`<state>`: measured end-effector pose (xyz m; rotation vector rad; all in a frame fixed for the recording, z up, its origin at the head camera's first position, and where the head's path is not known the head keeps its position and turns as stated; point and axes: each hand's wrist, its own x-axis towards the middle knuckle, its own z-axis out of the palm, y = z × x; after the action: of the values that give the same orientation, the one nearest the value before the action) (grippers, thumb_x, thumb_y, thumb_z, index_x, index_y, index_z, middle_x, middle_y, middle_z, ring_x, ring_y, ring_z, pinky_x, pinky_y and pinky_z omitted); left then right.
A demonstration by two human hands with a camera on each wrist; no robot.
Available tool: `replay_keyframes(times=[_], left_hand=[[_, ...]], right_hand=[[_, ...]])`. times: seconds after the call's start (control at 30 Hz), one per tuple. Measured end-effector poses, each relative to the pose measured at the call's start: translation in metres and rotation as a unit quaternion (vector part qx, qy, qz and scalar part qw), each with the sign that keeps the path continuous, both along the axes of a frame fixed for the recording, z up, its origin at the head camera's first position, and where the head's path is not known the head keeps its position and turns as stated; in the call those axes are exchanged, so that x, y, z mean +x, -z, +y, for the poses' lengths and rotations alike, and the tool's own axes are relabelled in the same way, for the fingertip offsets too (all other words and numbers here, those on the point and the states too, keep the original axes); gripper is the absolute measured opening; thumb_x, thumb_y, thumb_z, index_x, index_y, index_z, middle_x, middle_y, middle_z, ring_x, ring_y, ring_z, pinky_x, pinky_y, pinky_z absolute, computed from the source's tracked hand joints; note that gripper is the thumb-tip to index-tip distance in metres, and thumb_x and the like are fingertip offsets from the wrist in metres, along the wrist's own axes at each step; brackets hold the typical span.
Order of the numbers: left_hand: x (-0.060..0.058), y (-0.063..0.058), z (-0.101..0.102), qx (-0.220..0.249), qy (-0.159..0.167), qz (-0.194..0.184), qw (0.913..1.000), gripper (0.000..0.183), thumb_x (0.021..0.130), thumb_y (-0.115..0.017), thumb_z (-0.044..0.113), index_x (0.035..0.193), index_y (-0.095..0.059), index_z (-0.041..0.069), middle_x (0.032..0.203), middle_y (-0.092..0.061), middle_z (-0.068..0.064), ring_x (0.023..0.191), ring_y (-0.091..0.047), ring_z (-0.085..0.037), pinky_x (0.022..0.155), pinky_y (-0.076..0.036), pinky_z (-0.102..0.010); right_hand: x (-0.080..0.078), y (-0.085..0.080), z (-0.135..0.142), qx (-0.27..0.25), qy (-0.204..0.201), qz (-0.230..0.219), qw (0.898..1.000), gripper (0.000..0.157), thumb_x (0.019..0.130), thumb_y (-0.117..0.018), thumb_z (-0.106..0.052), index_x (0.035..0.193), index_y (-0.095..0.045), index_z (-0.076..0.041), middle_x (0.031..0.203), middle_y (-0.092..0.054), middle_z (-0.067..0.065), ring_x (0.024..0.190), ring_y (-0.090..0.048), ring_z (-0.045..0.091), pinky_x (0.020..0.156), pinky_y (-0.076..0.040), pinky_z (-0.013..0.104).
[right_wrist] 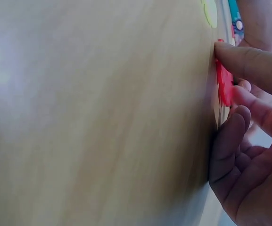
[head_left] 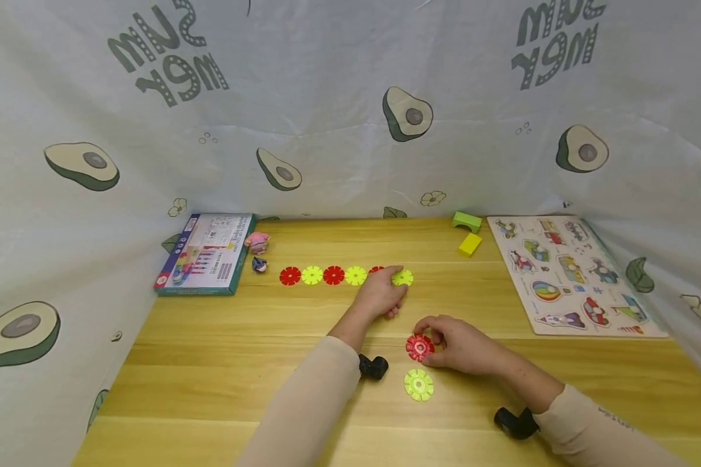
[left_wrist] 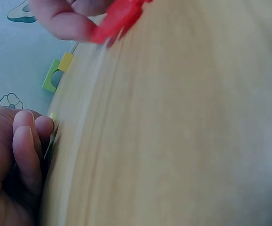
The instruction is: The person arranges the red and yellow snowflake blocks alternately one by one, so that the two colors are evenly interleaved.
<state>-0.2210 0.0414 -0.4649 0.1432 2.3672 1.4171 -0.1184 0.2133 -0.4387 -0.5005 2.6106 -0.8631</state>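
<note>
A row of flat notched discs, alternating red and yellow-green, runs across the table in the head view. My left hand [head_left: 380, 292] is at its right end, index finger and thumb at opposite edges of a yellow-green disc [head_left: 403, 277]. That hand partly covers the red disc [head_left: 376, 269] beside it. Nearer to me, my right hand [head_left: 464, 345] holds another red disc [head_left: 420, 347] between index finger and thumb; the right wrist view shows this red disc [right_wrist: 224, 84] by the fingertips. Just below it lies a loose yellow-green disc [head_left: 418, 385].
A boxed set [head_left: 207, 254] lies at the back left, with a pink figurine [head_left: 258, 242] and a small blue one [head_left: 259, 264] beside it. Green [head_left: 467, 221] and yellow [head_left: 470, 244] blocks sit at the back. A picture puzzle board [head_left: 572, 275] occupies the right side.
</note>
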Motion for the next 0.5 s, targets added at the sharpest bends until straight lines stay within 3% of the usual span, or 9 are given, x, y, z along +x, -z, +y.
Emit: replay_keyframes(times=[0.13, 0.3, 0.5], left_hand=[[0.0, 0.0, 0.001, -0.005, 0.0, -0.002, 1.0, 0.049, 0.09, -0.062, 0.025, 0.136, -0.046, 0.029, 0.05, -0.055, -0.007, 0.037, -0.051, -0.017, 0.037, -0.048, -0.03], [-0.001, 0.0, 0.001, -0.004, 0.001, -0.007, 1.0, 0.049, 0.09, -0.062, 0.024, 0.136, -0.046, 0.029, 0.05, -0.055, -0.007, 0.037, -0.051, -0.017, 0.038, -0.048, -0.03], [-0.001, -0.001, 0.002, -0.004, -0.006, -0.011, 0.9999, 0.049, 0.089, -0.063, 0.024, 0.136, -0.047, 0.029, 0.05, -0.055, -0.007, 0.036, -0.051, -0.017, 0.038, -0.048, -0.03]], right_hand=[[0.0, 0.002, -0.001, -0.006, 0.021, 0.002, 1.0, 0.043, 0.069, -0.082, -0.027, 0.102, -0.054, -0.026, 0.085, -0.051, -0.002, 0.072, -0.047, 0.015, 0.059, -0.043, 0.027], [0.0, 0.002, 0.003, -0.058, 0.039, -0.017, 0.997, 0.036, 0.074, -0.079, -0.024, 0.101, -0.055, -0.022, 0.079, -0.053, 0.001, 0.064, -0.05, 0.017, 0.053, -0.045, 0.026], [-0.011, -0.002, 0.011, -0.163, 0.093, -0.081, 0.979, 0.032, 0.081, -0.072, -0.018, 0.107, -0.057, -0.012, 0.081, -0.053, 0.011, 0.062, -0.059, 0.022, 0.056, -0.054, 0.032]])
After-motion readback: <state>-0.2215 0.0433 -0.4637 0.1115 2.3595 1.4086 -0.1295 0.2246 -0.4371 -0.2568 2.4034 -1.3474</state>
